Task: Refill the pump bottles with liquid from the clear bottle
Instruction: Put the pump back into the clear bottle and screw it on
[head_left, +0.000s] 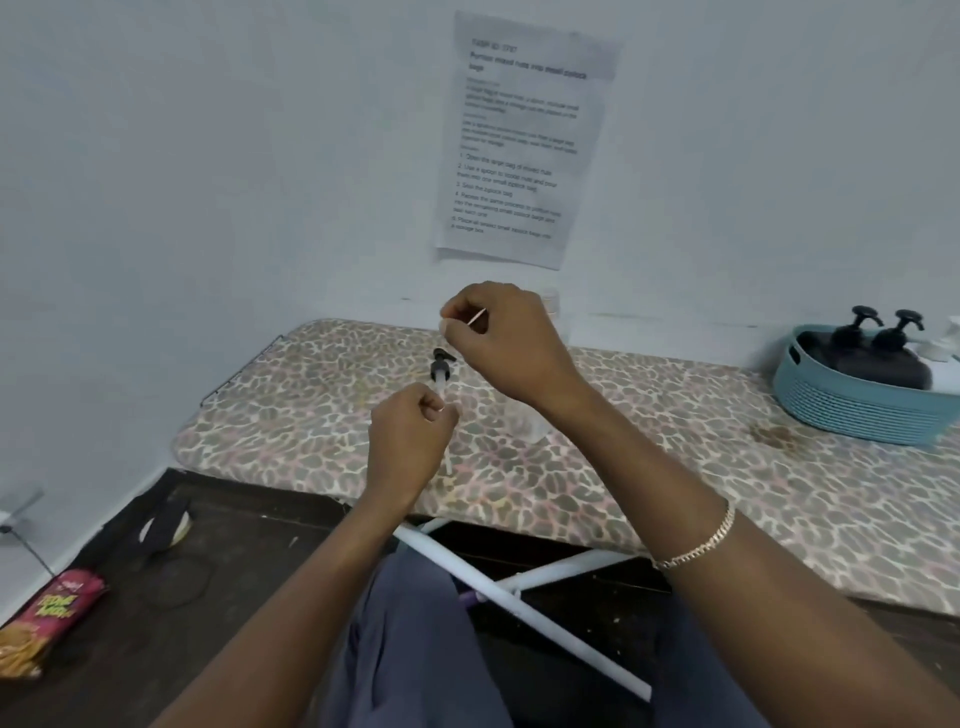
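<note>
We see the left hand (410, 441) raised over the near part of the table (675, 467), its fingers curled round the clear stem of a pump top (442, 364). The black head of the pump stands just above the knuckles, and the thin tube comes out below the hand, over the spotted cover. The right hand (498, 338) is held higher and farther back, close to the pump head but not touching it. Its thumb and fingertips pinch a thin stick (477, 318), which points up and to the right.

Under the right wrist we make out, faintly, what looks like the clear bottle (524, 421) standing on the table. It is see-through and partly hidden by the arm, so we cannot tell its level or whether it is capped.

Two dark pump bottles (883, 358) stand side by side in a blue-green basket (857, 410) at the far right of the table, well apart from both hands, with their black pumps on. Something white lies beside them in the basket, too cut off to name.

A bracelet (696, 545) sits on the right forearm. A printed sheet of paper (524, 140) hangs on the wall (208, 156) behind the table, its text too blurred to read. On the dark floor (234, 571) at the left lies a red snack packet (52, 618).
</note>
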